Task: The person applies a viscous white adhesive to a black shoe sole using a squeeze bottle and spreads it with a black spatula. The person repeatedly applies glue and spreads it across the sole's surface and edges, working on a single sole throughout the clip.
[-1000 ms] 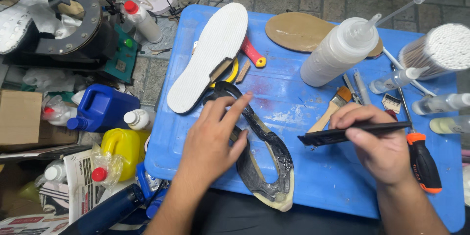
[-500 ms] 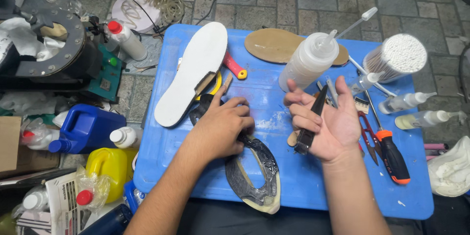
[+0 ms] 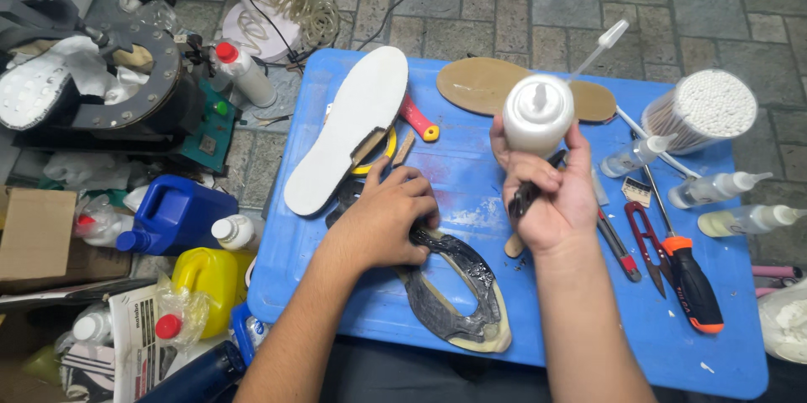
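My left hand [image 3: 385, 218] presses flat on a shoe sole [image 3: 458, 289] coated with dark glue, lying on the blue table [image 3: 588, 327]. My right hand [image 3: 551, 193] is raised above the table and grips a white squeeze bottle [image 3: 538, 113] with a long nozzle pointing up to the right. A thin black tool [image 3: 530, 189] is also pinched in that hand's fingers. A white insole [image 3: 349, 130] lies just beyond my left hand, and a tan insole [image 3: 479, 84] lies behind the bottle.
On the table's right side are a cup of cotton swabs [image 3: 702, 113], small dropper bottles [image 3: 744, 218], red snips [image 3: 647, 239], an orange-handled screwdriver [image 3: 693, 285]. Left of the table stand a blue jug [image 3: 172, 214], a yellow jug [image 3: 206, 285] and a round machine [image 3: 109, 88] on the stone floor.
My right hand has lifted from the table, turned, and picked up the white squeeze bottle while keeping the black tool. My left hand stays on the sole.
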